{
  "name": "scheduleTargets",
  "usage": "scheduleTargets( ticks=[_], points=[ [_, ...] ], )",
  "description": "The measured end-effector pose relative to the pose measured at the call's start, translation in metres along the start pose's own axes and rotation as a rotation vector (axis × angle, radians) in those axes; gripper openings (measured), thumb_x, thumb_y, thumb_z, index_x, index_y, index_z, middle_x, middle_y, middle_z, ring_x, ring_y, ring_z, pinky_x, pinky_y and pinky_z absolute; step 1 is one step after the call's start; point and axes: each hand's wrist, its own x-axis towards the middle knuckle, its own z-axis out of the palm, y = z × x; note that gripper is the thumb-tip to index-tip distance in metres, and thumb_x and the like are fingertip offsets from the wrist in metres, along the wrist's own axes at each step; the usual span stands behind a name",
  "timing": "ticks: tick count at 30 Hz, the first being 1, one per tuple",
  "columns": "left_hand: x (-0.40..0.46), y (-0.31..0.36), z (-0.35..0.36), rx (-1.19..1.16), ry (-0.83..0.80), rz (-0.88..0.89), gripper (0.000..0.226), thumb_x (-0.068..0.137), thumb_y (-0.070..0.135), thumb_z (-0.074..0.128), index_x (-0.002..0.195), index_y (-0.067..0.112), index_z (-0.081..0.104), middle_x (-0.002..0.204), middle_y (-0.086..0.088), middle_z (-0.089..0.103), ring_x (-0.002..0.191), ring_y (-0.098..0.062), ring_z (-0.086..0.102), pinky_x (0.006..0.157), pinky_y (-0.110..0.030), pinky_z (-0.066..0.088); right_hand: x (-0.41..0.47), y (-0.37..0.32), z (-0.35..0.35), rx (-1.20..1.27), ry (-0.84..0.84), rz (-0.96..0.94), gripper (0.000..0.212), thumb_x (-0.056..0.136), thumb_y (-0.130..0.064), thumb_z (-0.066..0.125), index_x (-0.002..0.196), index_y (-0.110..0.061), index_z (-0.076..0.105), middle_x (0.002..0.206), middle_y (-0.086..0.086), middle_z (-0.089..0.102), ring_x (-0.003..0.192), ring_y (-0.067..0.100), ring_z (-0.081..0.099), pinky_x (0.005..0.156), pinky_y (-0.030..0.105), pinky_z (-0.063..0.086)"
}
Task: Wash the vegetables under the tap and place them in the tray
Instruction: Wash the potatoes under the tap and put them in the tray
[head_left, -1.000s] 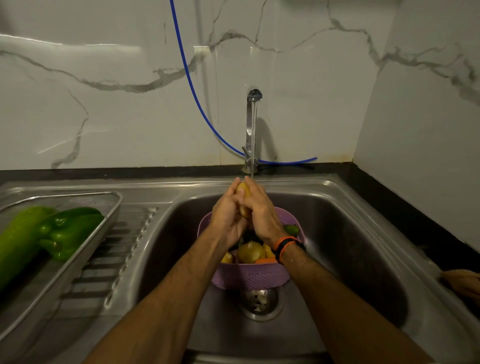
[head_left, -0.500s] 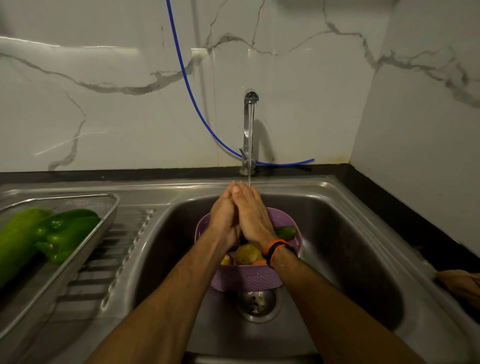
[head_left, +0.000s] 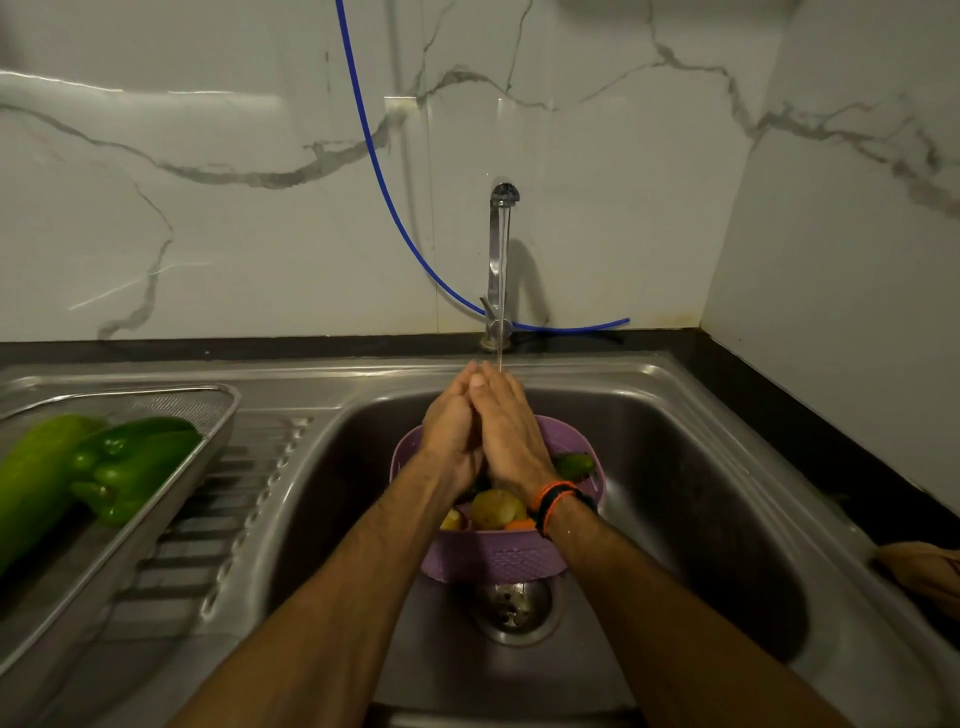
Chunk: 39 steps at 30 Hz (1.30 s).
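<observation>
Both hands have closed flat over the yellow vegetable, now hidden.
Left hand (head_left: 451, 435) and right hand (head_left: 506, 431) press palm to palm under the tap (head_left: 501, 249), over the purple colander (head_left: 493, 558); rinsing continues, steel tray (head_left: 221, 415) awaits.

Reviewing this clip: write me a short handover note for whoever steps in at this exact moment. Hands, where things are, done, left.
Left hand and right hand: palms pressed together under the tap, water running. Whether the grip encloses a vegetable is hidden.
Purple basket sits in the sink over the drain, holding a yellowish round vegetable, a green one and something orange.
Metal tray on the drainboard to the left holds a green capsicum and a long pale green vegetable.
Done: those two are in the tray.
Left: wash the basket's contents and move them to the tray.
</observation>
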Motion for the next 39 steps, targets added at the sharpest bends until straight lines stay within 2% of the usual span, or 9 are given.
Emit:
scheduleTargets(
  ticks=[5,9,12,18,23,26,31,35,39],
  points=[
    [-0.003,-0.003,0.003,0.013,-0.033,-0.009,0.029,0.103,0.02,0.05,0.125,0.008,0.065,0.117,-0.014,0.069,0.11,-0.022,0.066,0.09,-0.033,0.056,0.001,-0.005,-0.01,-0.042,0.01,-0.042,0.046,0.107,-0.034,0.027,0.15,-0.016,0.033,0.139,-0.003,0.042,0.128,0.005,0.036,0.109,0.019,0.022],
    [-0.008,-0.002,0.01,0.062,-0.008,0.0,0.037,0.106,0.02,0.042,0.138,0.006,0.055,0.133,-0.014,0.061,0.125,-0.027,0.058,0.101,-0.032,0.049,-0.002,-0.004,-0.008,-0.07,-0.007,-0.026,0.049,0.107,-0.037,0.027,0.151,-0.016,0.031,0.155,0.002,0.032,0.137,0.01,0.034,0.111,0.019,0.02],
    [-0.008,-0.007,0.009,0.084,-0.027,-0.001,0.032,0.105,0.014,0.043,0.129,0.002,0.061,0.113,-0.013,0.069,0.108,-0.022,0.066,0.093,-0.031,0.055,0.001,-0.005,-0.013,-0.007,0.053,-0.028,0.049,0.105,-0.041,0.03,0.151,-0.022,0.033,0.155,-0.002,0.033,0.141,0.011,0.032,0.115,0.024,0.022],
    [0.002,-0.007,0.006,0.108,0.012,-0.017,0.038,0.104,0.017,0.044,0.141,0.01,0.054,0.14,-0.018,0.057,0.128,-0.03,0.057,0.107,-0.037,0.045,0.0,-0.002,-0.014,-0.008,0.053,-0.014,0.046,0.105,-0.04,0.032,0.147,-0.023,0.04,0.15,-0.002,0.041,0.135,0.01,0.04,0.117,0.032,0.028],
    [0.004,-0.005,0.001,0.02,-0.003,0.004,0.041,0.106,0.013,0.041,0.146,0.018,0.046,0.138,-0.016,0.057,0.123,-0.031,0.058,0.108,-0.052,0.045,0.004,-0.005,-0.025,0.125,0.122,0.0,0.035,0.101,-0.021,0.046,0.135,-0.025,0.051,0.123,-0.005,0.055,0.109,0.012,0.055,0.094,0.031,0.048],
    [0.005,-0.008,0.0,0.005,0.028,-0.027,0.038,0.105,0.018,0.043,0.143,0.015,0.05,0.132,-0.017,0.061,0.118,-0.031,0.061,0.1,-0.049,0.051,0.004,-0.007,-0.023,0.303,0.137,0.033,0.03,0.101,-0.015,0.044,0.127,-0.025,0.055,0.111,-0.008,0.056,0.102,0.012,0.057,0.094,0.036,0.051],
    [0.001,-0.009,0.001,-0.099,0.013,-0.088,0.036,0.105,0.019,0.044,0.138,0.008,0.051,0.129,-0.02,0.062,0.12,-0.033,0.061,0.1,-0.047,0.052,0.001,-0.008,-0.014,0.209,0.149,0.039,0.035,0.103,-0.02,0.039,0.136,-0.027,0.051,0.135,0.002,0.052,0.119,0.018,0.053,0.105,0.038,0.045],
    [0.001,-0.01,0.004,-0.055,-0.013,-0.01,0.044,0.104,0.011,0.042,0.147,0.019,0.045,0.136,-0.015,0.058,0.122,-0.029,0.06,0.094,-0.039,0.055,-0.003,-0.011,-0.017,-0.036,0.135,-0.063,0.041,0.107,-0.023,0.033,0.146,-0.02,0.041,0.153,0.001,0.037,0.139,0.014,0.035,0.107,0.021,0.025],
    [0.001,-0.006,-0.001,-0.023,0.019,0.033,0.046,0.102,0.006,0.045,0.147,0.02,0.046,0.134,-0.014,0.06,0.118,-0.027,0.063,0.097,-0.039,0.054,-0.005,-0.008,-0.014,-0.15,0.061,-0.068,0.045,0.107,-0.027,0.031,0.151,-0.018,0.032,0.159,-0.001,0.026,0.145,0.011,0.025,0.107,0.018,0.017]
  ],
)
